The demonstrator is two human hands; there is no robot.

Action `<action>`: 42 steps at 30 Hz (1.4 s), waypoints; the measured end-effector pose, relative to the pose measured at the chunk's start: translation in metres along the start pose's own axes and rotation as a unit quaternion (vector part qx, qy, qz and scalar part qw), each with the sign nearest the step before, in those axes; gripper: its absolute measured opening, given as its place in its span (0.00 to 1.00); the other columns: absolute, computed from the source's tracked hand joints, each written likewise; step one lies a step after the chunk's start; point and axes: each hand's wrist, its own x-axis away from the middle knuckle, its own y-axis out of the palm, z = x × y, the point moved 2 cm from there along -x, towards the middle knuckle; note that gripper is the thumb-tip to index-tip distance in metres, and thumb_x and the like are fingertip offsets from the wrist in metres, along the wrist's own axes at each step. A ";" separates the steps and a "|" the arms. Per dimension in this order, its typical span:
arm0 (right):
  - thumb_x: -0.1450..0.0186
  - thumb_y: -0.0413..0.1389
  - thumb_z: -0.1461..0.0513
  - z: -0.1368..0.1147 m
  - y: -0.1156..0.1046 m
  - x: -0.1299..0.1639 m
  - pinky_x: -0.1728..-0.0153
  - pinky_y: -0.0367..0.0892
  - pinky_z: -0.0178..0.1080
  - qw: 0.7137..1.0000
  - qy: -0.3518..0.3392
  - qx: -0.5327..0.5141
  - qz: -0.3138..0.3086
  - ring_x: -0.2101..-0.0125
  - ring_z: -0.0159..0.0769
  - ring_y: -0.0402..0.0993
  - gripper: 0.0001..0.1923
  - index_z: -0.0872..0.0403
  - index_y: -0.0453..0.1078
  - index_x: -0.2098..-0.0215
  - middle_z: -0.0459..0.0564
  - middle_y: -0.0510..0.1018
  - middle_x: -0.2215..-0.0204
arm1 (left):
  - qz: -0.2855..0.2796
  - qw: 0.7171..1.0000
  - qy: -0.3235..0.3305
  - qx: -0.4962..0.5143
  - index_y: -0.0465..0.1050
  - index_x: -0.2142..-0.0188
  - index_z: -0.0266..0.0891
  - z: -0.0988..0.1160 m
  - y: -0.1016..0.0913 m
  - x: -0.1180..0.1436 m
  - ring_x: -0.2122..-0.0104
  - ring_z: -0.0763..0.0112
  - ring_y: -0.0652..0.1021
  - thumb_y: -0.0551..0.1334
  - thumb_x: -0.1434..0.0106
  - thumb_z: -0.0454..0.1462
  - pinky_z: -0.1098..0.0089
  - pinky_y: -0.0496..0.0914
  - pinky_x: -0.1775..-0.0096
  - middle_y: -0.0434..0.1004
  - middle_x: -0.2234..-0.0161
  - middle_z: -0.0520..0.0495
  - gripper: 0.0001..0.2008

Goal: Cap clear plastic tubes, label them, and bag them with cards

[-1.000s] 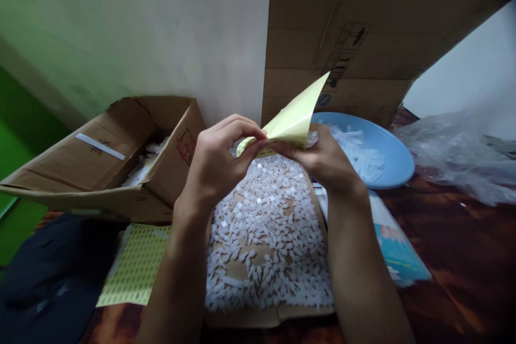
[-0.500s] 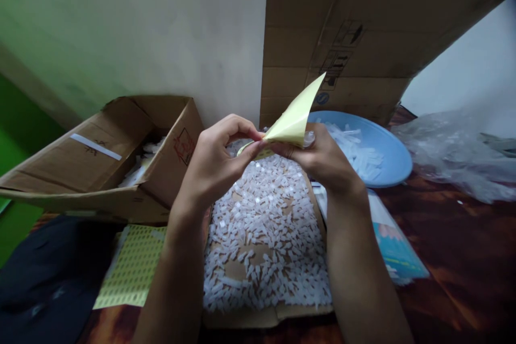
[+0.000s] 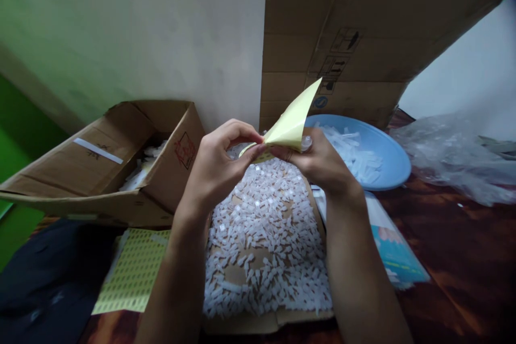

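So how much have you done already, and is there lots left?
Done, it seems: a big heap of small white plastic pieces already lies on the flat cardboard. In hand: the left hand and right hand pinch a yellow sheet together. Left, probably: more clear pieces wait in the blue bowl, and another yellow label sheet lies nearby.

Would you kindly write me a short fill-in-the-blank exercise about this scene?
1. Both hands pinch a ____ sheet above the white pieces.
2. The white pieces lie on a flat piece of ____.
3. The basin beyond the right hand is ____ in colour.
4. The open box stands on the ____ hand's side.

Missing words: yellow; cardboard; blue; left
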 end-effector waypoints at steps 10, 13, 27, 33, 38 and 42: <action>0.40 0.69 0.54 0.000 -0.002 0.002 0.63 0.72 0.43 1.000 -0.005 -0.018 0.020 0.63 0.44 0.77 0.11 0.51 0.81 0.63 0.49 0.82 0.65 | 0.003 0.999 0.027 -0.018 0.77 0.61 0.39 0.008 0.002 -0.001 0.58 0.65 0.80 0.67 0.34 0.38 0.67 0.78 0.55 0.78 0.59 0.43 0.05; 0.40 0.68 0.53 -0.002 -0.002 0.002 0.62 0.73 0.45 1.000 -0.006 -0.014 0.017 0.62 0.46 0.77 0.11 0.50 0.82 0.63 0.50 0.82 0.65 | -0.001 0.999 0.030 -0.025 0.78 0.62 0.39 0.010 0.001 -0.001 0.58 0.65 0.80 0.67 0.34 0.37 0.67 0.78 0.56 0.78 0.60 0.43 0.03; 0.37 0.66 0.56 -0.007 -0.002 0.004 0.59 0.74 0.47 0.998 -0.049 0.007 0.024 0.60 0.48 0.78 0.08 0.49 0.81 0.61 0.51 0.83 0.62 | 0.000 0.999 0.037 -0.017 0.77 0.62 0.39 0.016 -0.001 0.000 0.57 0.65 0.79 0.66 0.34 0.35 0.64 0.77 0.52 0.77 0.59 0.43 0.01; 0.36 0.65 0.57 -0.007 -0.002 0.004 0.58 0.76 0.45 0.997 -0.078 0.018 0.021 0.60 0.46 0.79 0.07 0.50 0.81 0.60 0.49 0.84 0.61 | -0.003 0.998 0.054 -0.034 0.75 0.62 0.39 0.019 0.000 -0.001 0.57 0.65 0.78 0.66 0.34 0.33 0.63 0.76 0.51 0.76 0.59 0.44 0.01; 0.38 0.67 0.59 -0.004 -0.007 0.005 0.62 0.77 0.43 0.993 -0.103 0.044 0.034 0.63 0.44 0.81 0.07 0.49 0.81 0.61 0.47 0.85 0.62 | -0.013 0.998 0.065 0.008 0.74 0.62 0.38 0.016 0.002 0.000 0.55 0.65 0.78 0.66 0.34 0.33 0.62 0.75 0.49 0.74 0.57 0.43 0.02; 0.38 0.67 0.61 -0.002 -0.009 0.005 0.61 0.78 0.42 0.990 -0.123 0.055 0.036 0.62 0.44 0.81 0.08 0.48 0.81 0.59 0.46 0.85 0.61 | -0.019 0.997 0.070 0.025 0.74 0.59 0.39 0.016 0.001 0.000 0.53 0.64 0.77 0.66 0.34 0.34 0.60 0.74 0.47 0.73 0.55 0.43 0.05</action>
